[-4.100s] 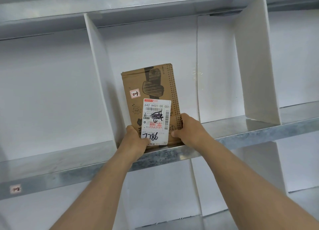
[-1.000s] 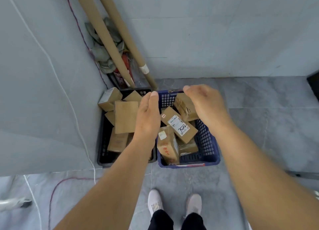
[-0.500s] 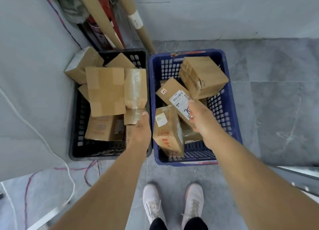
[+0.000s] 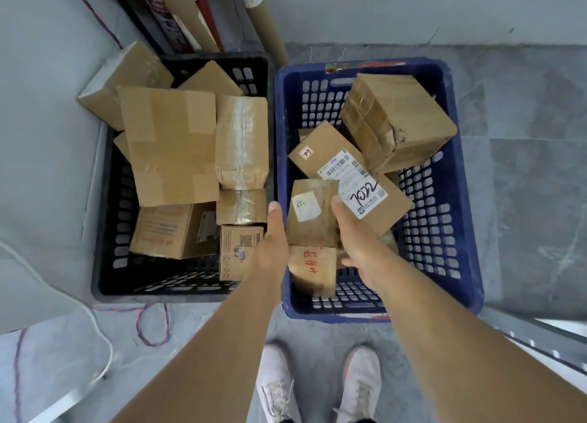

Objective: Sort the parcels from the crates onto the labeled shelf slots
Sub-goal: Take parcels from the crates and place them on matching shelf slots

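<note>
Both my hands are down in the blue crate [image 4: 462, 219], flanking a small upright parcel [image 4: 313, 222] that stands between my palms. My left hand [image 4: 273, 241] lies flat against its left side with the fingers straight and pressed together. My right hand [image 4: 354, 236] lies along its right side, one finger stretched forward, but the lower fingers are hidden by the box and I cannot tell whether they have curled round it. I judge this the start of a two-handed squeeze lift, and the risks come from the surfaces. The parcel is plain brown cardboard with a slick white sticker on top and red writing on the face nearest my wrists. With flat palms on smooth card, it could slide down if I press too lightly. Just beyond my right fingertips a flat labelled parcel [image 4: 349, 176] leans on the one I want, touching it, so lifting may tip it over or drag it along. Farther out past my right hand sits a squat taped box [image 4: 397, 120] with a torn, crumpled corner, propped on that flat one, and it could tumble too. To the left of my left hand, the black crate [image 4: 109, 232] holds more cartons, some wrapped in glossy tape. No shelf shows here.
</note>
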A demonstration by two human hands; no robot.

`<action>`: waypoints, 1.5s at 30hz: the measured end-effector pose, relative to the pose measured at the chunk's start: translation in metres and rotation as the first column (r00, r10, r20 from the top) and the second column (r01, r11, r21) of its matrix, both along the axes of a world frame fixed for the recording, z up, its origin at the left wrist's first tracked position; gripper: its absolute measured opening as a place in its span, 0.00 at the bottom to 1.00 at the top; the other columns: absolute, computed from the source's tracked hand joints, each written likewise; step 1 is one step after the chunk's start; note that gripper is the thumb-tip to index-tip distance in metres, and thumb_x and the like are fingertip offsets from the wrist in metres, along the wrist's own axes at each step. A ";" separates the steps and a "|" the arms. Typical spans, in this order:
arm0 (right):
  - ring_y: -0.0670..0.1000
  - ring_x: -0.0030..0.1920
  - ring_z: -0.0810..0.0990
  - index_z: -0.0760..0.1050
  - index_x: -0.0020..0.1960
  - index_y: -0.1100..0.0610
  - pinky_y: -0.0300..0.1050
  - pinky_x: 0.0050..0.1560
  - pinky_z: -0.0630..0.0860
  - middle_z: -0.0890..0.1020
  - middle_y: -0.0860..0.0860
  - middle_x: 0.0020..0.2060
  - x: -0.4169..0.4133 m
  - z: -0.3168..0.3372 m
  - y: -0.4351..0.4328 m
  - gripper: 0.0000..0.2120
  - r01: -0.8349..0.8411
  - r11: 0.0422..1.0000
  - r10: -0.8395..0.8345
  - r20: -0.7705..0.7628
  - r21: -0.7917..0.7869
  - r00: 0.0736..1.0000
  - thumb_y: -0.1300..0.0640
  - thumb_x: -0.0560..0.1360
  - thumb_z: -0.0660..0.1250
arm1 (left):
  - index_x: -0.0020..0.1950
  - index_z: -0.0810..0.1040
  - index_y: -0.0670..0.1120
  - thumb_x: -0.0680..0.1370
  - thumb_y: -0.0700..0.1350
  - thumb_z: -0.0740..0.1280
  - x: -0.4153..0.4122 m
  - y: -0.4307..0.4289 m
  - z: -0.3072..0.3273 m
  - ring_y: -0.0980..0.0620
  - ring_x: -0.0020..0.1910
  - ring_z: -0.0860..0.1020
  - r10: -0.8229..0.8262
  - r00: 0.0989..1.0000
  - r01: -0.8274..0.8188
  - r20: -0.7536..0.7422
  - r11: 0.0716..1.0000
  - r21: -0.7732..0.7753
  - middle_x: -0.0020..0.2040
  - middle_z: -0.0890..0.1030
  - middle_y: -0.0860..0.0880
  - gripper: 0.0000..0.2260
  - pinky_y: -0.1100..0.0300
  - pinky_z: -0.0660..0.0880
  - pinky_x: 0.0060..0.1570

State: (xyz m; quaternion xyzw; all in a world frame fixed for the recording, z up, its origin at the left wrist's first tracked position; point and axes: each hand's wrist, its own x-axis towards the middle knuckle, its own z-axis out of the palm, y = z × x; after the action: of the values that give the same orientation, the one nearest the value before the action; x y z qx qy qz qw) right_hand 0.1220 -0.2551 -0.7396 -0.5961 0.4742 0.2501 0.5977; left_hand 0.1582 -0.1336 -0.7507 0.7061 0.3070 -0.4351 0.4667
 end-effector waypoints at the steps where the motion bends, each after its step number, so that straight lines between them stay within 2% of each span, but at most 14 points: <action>1: 0.55 0.65 0.74 0.67 0.72 0.49 0.58 0.67 0.69 0.75 0.51 0.66 0.003 0.004 -0.004 0.30 0.002 1.000 -0.002 0.019 -0.015 1.000 0.34 0.79 0.47 | 0.64 0.75 0.49 0.61 0.83 0.48 0.004 -0.001 0.007 0.46 0.65 0.73 0.007 0.999 -0.005 0.032 0.999 -0.054 0.63 0.78 0.48 0.49 0.46 0.64 0.71; 3: 0.54 0.59 0.78 0.72 0.67 0.51 0.56 0.62 0.74 0.79 0.52 0.62 0.011 0.015 -0.013 0.32 0.036 0.999 -0.035 0.051 -0.010 0.998 0.31 0.78 0.46 | 0.63 0.76 0.54 0.63 0.82 0.52 0.013 -0.002 0.019 0.50 0.64 0.73 0.041 0.995 -0.025 0.086 0.983 -0.181 0.60 0.79 0.52 0.42 0.48 0.63 0.71; 7: 0.47 0.47 0.80 0.74 0.56 0.52 0.42 0.45 0.76 0.81 0.49 0.45 0.030 0.033 -0.030 0.27 0.143 0.986 -0.154 0.149 0.087 0.977 0.33 0.79 0.47 | 0.68 0.67 0.55 0.56 0.76 0.68 0.026 -0.005 0.030 0.50 0.63 0.75 -0.016 0.960 0.084 0.280 0.969 -0.234 0.62 0.78 0.52 0.46 0.52 0.71 0.62; 11: 0.52 0.55 0.80 0.74 0.64 0.65 0.45 0.56 0.76 0.81 0.58 0.55 0.040 0.032 -0.027 0.39 0.073 0.987 -0.103 0.214 0.144 0.971 0.33 0.79 0.46 | 0.76 0.33 0.64 0.58 0.63 0.80 0.033 -0.011 0.027 0.46 0.73 0.62 -0.151 0.957 0.185 0.247 0.976 -0.119 0.77 0.55 0.49 0.64 0.44 0.62 0.72; 13: 0.56 0.62 0.78 0.67 0.69 0.69 0.48 0.64 0.74 0.78 0.62 0.62 0.040 0.030 -0.024 0.41 0.057 0.984 -0.094 0.225 0.166 0.970 0.33 0.79 0.46 | 0.74 0.28 0.62 0.66 0.55 0.79 0.033 -0.012 0.021 0.45 0.72 0.61 -0.185 0.950 0.192 0.253 0.981 -0.001 0.76 0.52 0.47 0.61 0.48 0.62 0.70; 15: 0.52 0.62 0.78 0.67 0.72 0.65 0.48 0.64 0.73 0.78 0.59 0.64 0.036 0.025 -0.027 0.40 0.054 0.977 -0.105 0.244 0.208 0.964 0.32 0.78 0.46 | 0.75 0.30 0.62 0.70 0.51 0.77 0.032 -0.010 0.014 0.45 0.69 0.64 -0.185 0.941 0.178 0.282 0.983 0.050 0.75 0.54 0.47 0.57 0.51 0.63 0.65; 18: 0.48 0.57 0.80 0.73 0.66 0.58 0.46 0.60 0.74 0.80 0.54 0.60 0.027 0.015 -0.036 0.31 0.116 0.987 -0.141 0.255 0.114 0.957 0.36 0.80 0.47 | 0.76 0.41 0.67 0.64 0.52 0.77 0.032 -0.005 0.005 0.46 0.66 0.71 -0.033 0.948 0.062 0.316 0.995 -0.081 0.71 0.65 0.49 0.53 0.48 0.68 0.65; 20: 0.50 0.56 0.79 0.77 0.56 0.57 0.49 0.59 0.74 0.81 0.56 0.57 0.023 0.007 -0.042 0.28 0.156 0.985 -0.139 0.192 -0.079 0.971 0.38 0.81 0.48 | 0.77 0.49 0.60 0.70 0.47 0.73 0.034 0.000 0.004 0.49 0.58 0.76 0.117 0.950 -0.069 0.291 0.983 -0.171 0.66 0.72 0.49 0.44 0.50 0.75 0.56; 22: 0.54 0.54 0.79 0.79 0.58 0.55 0.50 0.53 0.74 0.82 0.56 0.53 0.020 0.003 -0.044 0.28 0.180 0.972 -0.162 0.127 -0.151 0.979 0.38 0.80 0.48 | 0.74 0.55 0.51 0.76 0.43 0.68 0.037 0.004 0.008 0.53 0.51 0.76 0.161 0.948 -0.112 0.274 0.976 -0.188 0.63 0.74 0.48 0.31 0.57 0.73 0.44; 27: 0.54 0.52 0.82 0.83 0.48 0.50 0.53 0.53 0.77 0.86 0.50 0.46 0.018 0.000 -0.043 0.30 0.224 0.974 -0.224 0.112 0.013 0.968 0.35 0.79 0.47 | 0.66 0.66 0.48 0.78 0.43 0.63 0.041 0.005 0.015 0.56 0.46 0.75 0.205 0.948 -0.150 0.243 0.962 -0.229 0.54 0.78 0.49 0.17 0.60 0.69 0.39; 33: 0.53 0.54 0.81 0.82 0.51 0.50 0.54 0.55 0.75 0.86 0.49 0.48 0.021 0.003 -0.048 0.28 0.209 0.978 -0.209 0.145 0.019 0.967 0.36 0.80 0.48 | 0.67 0.70 0.51 0.80 0.45 0.62 0.043 0.005 0.019 0.55 0.45 0.77 0.210 0.951 -0.148 0.228 0.954 -0.262 0.51 0.80 0.51 0.15 0.60 0.71 0.39; 37: 0.52 0.55 0.80 0.79 0.55 0.49 0.55 0.58 0.74 0.84 0.48 0.49 0.022 0.007 -0.046 0.21 0.116 0.991 -0.105 0.160 -0.063 0.982 0.37 0.77 0.55 | 0.65 0.73 0.59 0.79 0.52 0.63 0.044 0.003 0.021 0.54 0.50 0.80 0.142 0.967 -0.084 0.211 0.962 -0.260 0.51 0.82 0.54 0.14 0.55 0.76 0.47; 41: 0.49 0.53 0.78 0.74 0.61 0.47 0.47 0.47 0.73 0.82 0.47 0.53 0.020 0.006 -0.045 0.20 0.102 0.986 -0.084 0.134 -0.133 0.987 0.37 0.75 0.62 | 0.73 0.64 0.66 0.73 0.66 0.65 0.043 0.006 0.020 0.56 0.55 0.79 0.013 0.982 0.044 0.186 0.953 -0.300 0.55 0.81 0.59 0.28 0.51 0.75 0.57; 45: 0.51 0.40 0.80 0.74 0.48 0.54 0.42 0.37 0.72 0.82 0.52 0.40 0.020 0.010 -0.053 0.16 0.229 0.968 -0.222 0.076 -0.106 0.972 0.43 0.80 0.56 | 0.66 0.75 0.53 0.74 0.67 0.62 0.045 0.011 0.025 0.51 0.51 0.80 0.070 0.997 -0.050 0.034 0.915 -0.400 0.54 0.83 0.51 0.25 0.52 0.73 0.50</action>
State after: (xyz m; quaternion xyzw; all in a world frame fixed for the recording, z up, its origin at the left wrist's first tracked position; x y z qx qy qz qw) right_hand 0.1420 -0.3080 -0.7296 -0.5792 0.5329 0.1339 0.6022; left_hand 0.2029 -0.1229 -0.7260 0.5968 0.2223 -0.4570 0.6209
